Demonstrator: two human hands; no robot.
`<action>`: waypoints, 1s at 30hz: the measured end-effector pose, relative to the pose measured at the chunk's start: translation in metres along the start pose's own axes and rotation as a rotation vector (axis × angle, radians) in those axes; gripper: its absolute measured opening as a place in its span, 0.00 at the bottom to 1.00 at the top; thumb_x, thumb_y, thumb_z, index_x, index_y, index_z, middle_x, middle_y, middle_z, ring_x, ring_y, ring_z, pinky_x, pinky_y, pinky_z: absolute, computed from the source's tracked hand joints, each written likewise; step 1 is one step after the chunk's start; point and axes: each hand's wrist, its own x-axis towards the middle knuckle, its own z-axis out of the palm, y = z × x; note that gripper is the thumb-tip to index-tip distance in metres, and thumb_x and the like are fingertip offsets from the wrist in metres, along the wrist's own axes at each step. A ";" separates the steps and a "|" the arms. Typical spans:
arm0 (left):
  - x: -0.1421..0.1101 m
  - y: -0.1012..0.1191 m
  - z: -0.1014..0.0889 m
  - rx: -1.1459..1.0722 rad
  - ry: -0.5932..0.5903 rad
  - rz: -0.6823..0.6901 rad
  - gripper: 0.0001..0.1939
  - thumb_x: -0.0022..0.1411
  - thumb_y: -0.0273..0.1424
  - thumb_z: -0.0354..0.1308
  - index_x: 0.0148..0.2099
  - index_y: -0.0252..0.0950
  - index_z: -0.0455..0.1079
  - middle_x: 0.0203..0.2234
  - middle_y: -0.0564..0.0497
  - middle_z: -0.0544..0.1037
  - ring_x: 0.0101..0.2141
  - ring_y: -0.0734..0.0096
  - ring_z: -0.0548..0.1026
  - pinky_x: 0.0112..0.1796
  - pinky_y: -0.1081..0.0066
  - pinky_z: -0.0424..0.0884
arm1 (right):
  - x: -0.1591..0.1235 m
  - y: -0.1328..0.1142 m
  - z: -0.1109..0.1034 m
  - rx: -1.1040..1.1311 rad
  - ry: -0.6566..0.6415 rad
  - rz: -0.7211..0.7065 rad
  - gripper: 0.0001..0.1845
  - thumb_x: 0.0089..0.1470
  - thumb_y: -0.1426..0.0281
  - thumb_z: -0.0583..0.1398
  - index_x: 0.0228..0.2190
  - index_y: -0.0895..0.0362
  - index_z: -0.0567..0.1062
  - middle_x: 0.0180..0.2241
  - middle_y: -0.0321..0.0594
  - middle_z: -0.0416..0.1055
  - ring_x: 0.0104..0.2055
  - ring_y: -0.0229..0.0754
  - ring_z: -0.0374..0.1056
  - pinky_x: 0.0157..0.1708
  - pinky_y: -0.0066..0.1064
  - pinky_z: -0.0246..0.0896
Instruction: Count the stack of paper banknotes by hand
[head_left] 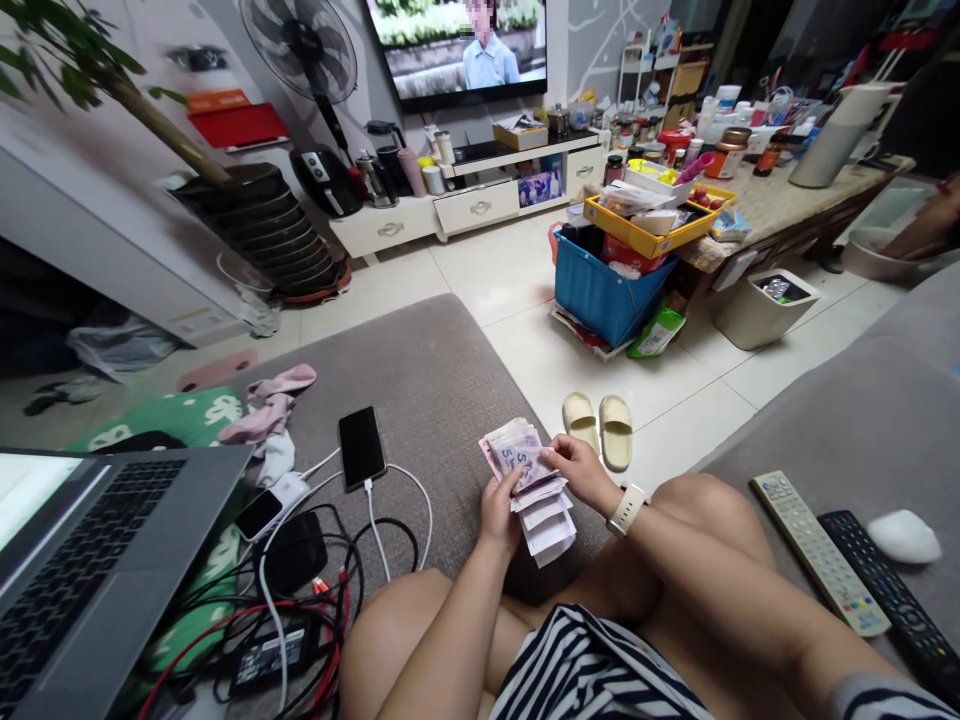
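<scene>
A fanned stack of banknotes (519, 452), the top ones purplish with a "5" printed on them, is held above my lap. My left hand (500, 510) grips it from below with the thumb across the front. At the stack's right edge, my right hand (576, 467) pinches a note between thumb and fingers; a pale watch (627, 508) is on that wrist. Below the thumb hang several layered white paper strips (551, 535), blank on the visible side. How they join the notes is hidden.
On the grey sofa lie a phone (362, 447) with a white cable, a laptop (97, 570), tangled cords and two remotes (821, 555). Cream slippers (616, 432) stand on the tiles. Beyond are a blue bin (607, 290), a cluttered table (780, 205) and a television (457, 50).
</scene>
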 end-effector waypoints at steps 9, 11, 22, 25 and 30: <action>0.002 0.000 0.000 -0.052 0.029 0.006 0.15 0.50 0.34 0.60 0.39 0.30 0.73 0.32 0.44 0.81 0.36 0.57 0.78 0.41 0.63 0.71 | -0.001 -0.005 0.001 0.104 -0.052 -0.035 0.14 0.52 0.60 0.57 0.23 0.57 0.67 0.22 0.33 0.61 0.25 0.36 0.57 0.26 0.26 0.53; 0.002 0.000 -0.001 -0.040 0.043 0.013 0.16 0.50 0.34 0.60 0.40 0.31 0.73 0.32 0.45 0.81 0.36 0.58 0.78 0.40 0.63 0.71 | -0.002 -0.007 0.001 0.124 -0.068 -0.033 0.14 0.52 0.60 0.57 0.23 0.57 0.67 0.22 0.32 0.61 0.25 0.36 0.57 0.26 0.26 0.53; 0.003 0.000 -0.002 -0.008 0.052 0.049 0.12 0.47 0.34 0.62 0.33 0.30 0.74 0.28 0.45 0.81 0.36 0.56 0.77 0.38 0.65 0.71 | -0.004 -0.015 0.000 0.181 -0.102 -0.012 0.15 0.52 0.59 0.58 0.22 0.57 0.66 0.21 0.31 0.60 0.23 0.35 0.56 0.23 0.26 0.51; 0.005 -0.002 -0.003 -0.015 0.051 0.060 0.12 0.47 0.33 0.62 0.34 0.30 0.74 0.28 0.45 0.81 0.37 0.57 0.77 0.39 0.64 0.70 | -0.005 -0.015 0.000 0.204 -0.136 0.008 0.16 0.53 0.58 0.56 0.23 0.57 0.67 0.19 0.31 0.62 0.21 0.34 0.55 0.22 0.26 0.50; 0.007 -0.005 -0.004 -0.044 0.030 0.066 0.12 0.48 0.32 0.61 0.36 0.30 0.74 0.29 0.45 0.81 0.36 0.58 0.77 0.41 0.63 0.70 | -0.005 -0.012 0.001 0.219 -0.168 0.038 0.17 0.53 0.56 0.56 0.23 0.57 0.66 0.17 0.31 0.63 0.19 0.34 0.56 0.21 0.26 0.51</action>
